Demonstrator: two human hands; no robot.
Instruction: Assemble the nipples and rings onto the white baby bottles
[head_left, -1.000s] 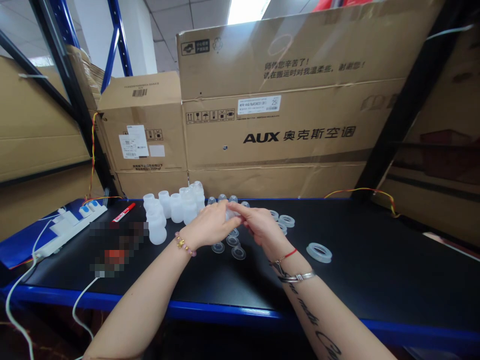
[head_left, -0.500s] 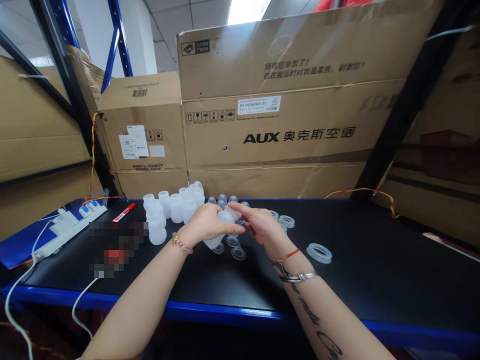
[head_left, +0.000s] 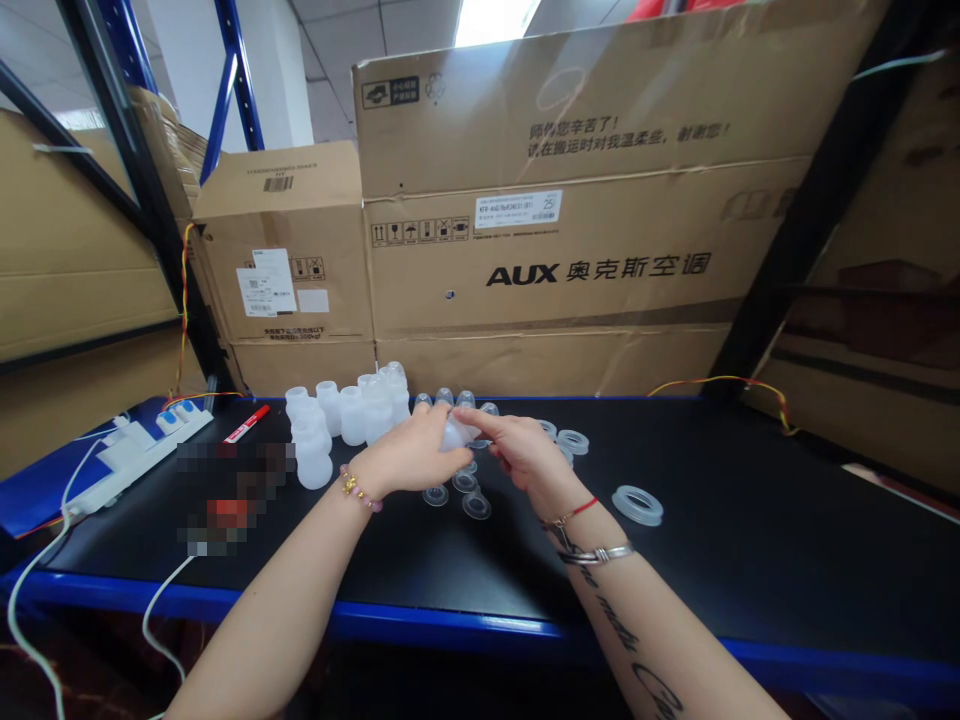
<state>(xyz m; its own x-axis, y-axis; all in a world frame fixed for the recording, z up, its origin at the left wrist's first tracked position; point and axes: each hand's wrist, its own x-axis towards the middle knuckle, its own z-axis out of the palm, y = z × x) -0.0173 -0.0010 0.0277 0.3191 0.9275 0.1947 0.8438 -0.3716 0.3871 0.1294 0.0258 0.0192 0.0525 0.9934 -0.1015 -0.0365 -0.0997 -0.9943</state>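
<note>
Left hand (head_left: 409, 452) holds one bottle (head_left: 454, 436), right hand (head_left: 523, 450) beside it, grip unclear; at least three discs (head_left: 477, 503) nearby.

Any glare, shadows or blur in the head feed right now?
In the head view, the ceiling light is blown out white; a soft shadow darkens the black tabletop below the right hand; the whitish piece in the left hand shows little detail; a mosaic covers a patch at left.

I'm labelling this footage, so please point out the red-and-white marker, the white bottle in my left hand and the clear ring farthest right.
Red-and-white marker (head_left: 245, 428): head view, middle of its barrel.
White bottle (head_left: 454, 436): head view, uncovered part of its body.
Clear ring (head_left: 638, 517): head view, near rim.
</note>
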